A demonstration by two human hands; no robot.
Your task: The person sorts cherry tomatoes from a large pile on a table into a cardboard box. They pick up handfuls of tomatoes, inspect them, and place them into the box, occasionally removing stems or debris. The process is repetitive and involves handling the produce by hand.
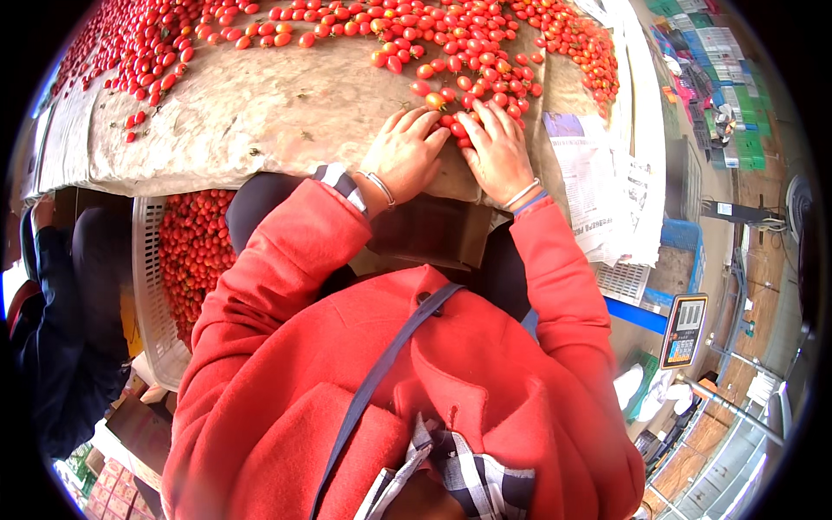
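Small oval red tomatoes lie loose across the far part of a cloth-covered table. Near the front edge, my left hand rests palm down, its fingertips beside an orange-red tomato. To its right, my right hand spreads its fingers over a few red tomatoes and touches them. Whether either palm covers a tomato is hidden. A bracelet circles each wrist. Bits of green calyx are scattered on the cloth.
A white plastic crate full of tomatoes stands below the table at left, beside a seated person in dark clothes. Printed newspaper covers the table's right side. A scale's display panel and a blue crate are farther right.
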